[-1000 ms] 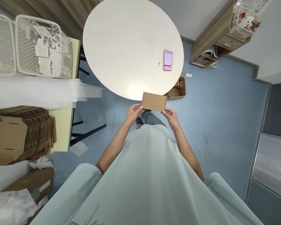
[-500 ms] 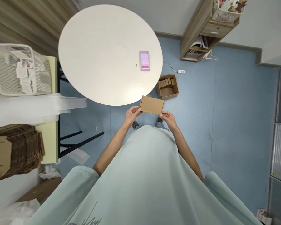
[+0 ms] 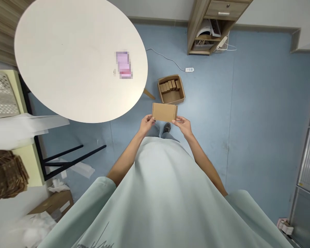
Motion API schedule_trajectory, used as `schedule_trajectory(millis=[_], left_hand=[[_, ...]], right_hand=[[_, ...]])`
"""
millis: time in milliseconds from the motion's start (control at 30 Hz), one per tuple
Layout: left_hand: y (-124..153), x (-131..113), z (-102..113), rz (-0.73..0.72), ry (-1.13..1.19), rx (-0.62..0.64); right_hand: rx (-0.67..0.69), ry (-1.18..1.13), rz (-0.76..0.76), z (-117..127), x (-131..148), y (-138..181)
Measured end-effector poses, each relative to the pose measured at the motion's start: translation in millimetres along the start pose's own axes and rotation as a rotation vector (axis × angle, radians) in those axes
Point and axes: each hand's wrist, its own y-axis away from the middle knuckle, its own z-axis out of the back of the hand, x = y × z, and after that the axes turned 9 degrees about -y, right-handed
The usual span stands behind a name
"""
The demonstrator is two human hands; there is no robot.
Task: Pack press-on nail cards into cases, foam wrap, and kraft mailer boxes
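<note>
Between my hands I hold a small flat brown cardboard box (image 3: 164, 112), its lid closed. My left hand (image 3: 146, 124) pinches its left lower corner, thumb in front. At the right lower corner, my right hand (image 3: 183, 125) grips it the same way. Beyond the held box, on the floor, stands an open carton (image 3: 172, 98) with several small brown boxes (image 3: 169, 85) in a row along its far side.
A round white table (image 3: 77, 62) is at the left, bearing a blurred purple item (image 3: 124, 65). A power strip (image 3: 189, 70) with its cable lies on the blue floor. Farther back is a wooden cabinet (image 3: 209, 34). At far left, folded cardboard (image 3: 6, 174) lies on a yellowish table (image 3: 32, 165).
My view has shifted to the right, so the round table now sits farther left. Both hands still hold the box, which is nearer the carton and turned almost level.
</note>
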Motion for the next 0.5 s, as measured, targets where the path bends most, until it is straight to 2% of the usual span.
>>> schedule_trajectory(millis=[133,233,367,500], left_hand=[[-24.6,-16.3,-23.8,0.003,-0.104,0.004],[-43.4,-27.0,-41.0,-0.047,-0.140,0.067],[-69.6,-41.2,-63.6,-0.131,-0.198,0.142],[-100.1,-54.5,-87.3,-0.223,-0.192,0.200]], right_hand=[[-0.024,0.090,0.016,4.2,5.4,-23.2],[-0.099,0.185,0.041,0.9,11.6,-43.2],[-0.196,0.323,0.053,-10.1,27.9,-69.8],[-0.232,0.489,0.089,-24.9,43.1,-98.6]])
